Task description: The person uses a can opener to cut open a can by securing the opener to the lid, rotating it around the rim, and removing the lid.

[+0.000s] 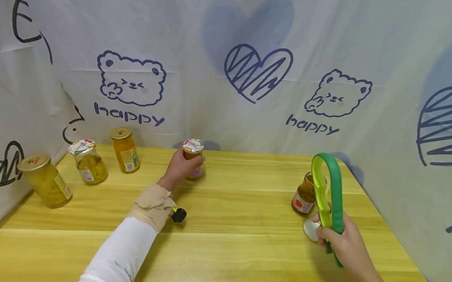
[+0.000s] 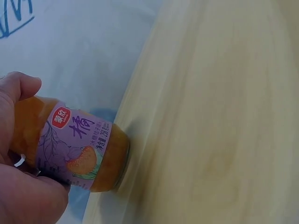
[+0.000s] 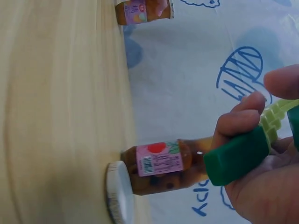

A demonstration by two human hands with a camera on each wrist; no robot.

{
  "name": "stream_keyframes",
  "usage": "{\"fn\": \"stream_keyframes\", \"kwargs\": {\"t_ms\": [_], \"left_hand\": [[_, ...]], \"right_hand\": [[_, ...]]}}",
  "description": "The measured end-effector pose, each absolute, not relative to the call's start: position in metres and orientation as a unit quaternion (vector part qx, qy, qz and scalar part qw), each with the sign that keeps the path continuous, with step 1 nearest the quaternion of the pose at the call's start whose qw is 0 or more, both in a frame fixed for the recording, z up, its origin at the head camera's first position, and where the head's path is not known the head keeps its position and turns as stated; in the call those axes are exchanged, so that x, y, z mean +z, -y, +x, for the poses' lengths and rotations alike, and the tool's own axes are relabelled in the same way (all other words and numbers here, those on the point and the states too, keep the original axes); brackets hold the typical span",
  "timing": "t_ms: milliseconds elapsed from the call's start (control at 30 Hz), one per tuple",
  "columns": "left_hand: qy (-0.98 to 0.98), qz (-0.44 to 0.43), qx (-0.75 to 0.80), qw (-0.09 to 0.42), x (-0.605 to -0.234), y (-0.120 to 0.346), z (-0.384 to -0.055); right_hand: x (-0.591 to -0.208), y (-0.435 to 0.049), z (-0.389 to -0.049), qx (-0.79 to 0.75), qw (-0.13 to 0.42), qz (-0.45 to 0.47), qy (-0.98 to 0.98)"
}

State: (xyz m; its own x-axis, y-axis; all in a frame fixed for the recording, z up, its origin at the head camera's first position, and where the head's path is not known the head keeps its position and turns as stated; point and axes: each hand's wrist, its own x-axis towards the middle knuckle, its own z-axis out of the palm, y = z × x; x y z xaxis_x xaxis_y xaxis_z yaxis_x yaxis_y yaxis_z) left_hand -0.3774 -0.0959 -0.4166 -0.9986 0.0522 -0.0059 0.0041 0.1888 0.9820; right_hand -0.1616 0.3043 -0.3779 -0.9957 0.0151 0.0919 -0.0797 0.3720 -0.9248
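My left hand [image 1: 180, 167] grips a glass jar of orange fruit [image 2: 77, 144] with a purple label and a patterned lid, standing upright near the table's back edge. On the right, my right hand [image 1: 345, 245] holds a green jar opener [image 1: 338, 195], its rounded loop pointing up and its inner side toothed. Behind the opener stands a lidless jar of dark fruit [image 1: 303, 202] with a pink label, partly hidden by it. A loose lid [image 3: 120, 193] lies beside that jar, white inside facing up.
At the left of the wooden table [image 1: 218, 261] stand three closed jars: a large gold-lidded jar [image 1: 48, 184], a jar with a patterned lid [image 1: 91, 165] and an orange jar [image 1: 126, 152]. A printed cloth [image 1: 197, 104] hangs behind the table.
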Motion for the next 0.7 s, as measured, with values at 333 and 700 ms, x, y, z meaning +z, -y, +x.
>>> {"fn": "stream_keyframes", "kwargs": {"t_ms": [333, 700], "left_hand": [[-0.762, 0.07, 0.641, 0.048, -0.413, 0.055, -0.358], [-0.75, 0.134, 0.643, 0.077, -0.414, 0.005, -0.345]], "right_hand": [[-0.351, -0.3, -0.166, 0.5, 0.031, 0.008, 0.866], [-0.34, -0.297, -0.171, 0.391, 0.06, 0.0, 0.919]]}}
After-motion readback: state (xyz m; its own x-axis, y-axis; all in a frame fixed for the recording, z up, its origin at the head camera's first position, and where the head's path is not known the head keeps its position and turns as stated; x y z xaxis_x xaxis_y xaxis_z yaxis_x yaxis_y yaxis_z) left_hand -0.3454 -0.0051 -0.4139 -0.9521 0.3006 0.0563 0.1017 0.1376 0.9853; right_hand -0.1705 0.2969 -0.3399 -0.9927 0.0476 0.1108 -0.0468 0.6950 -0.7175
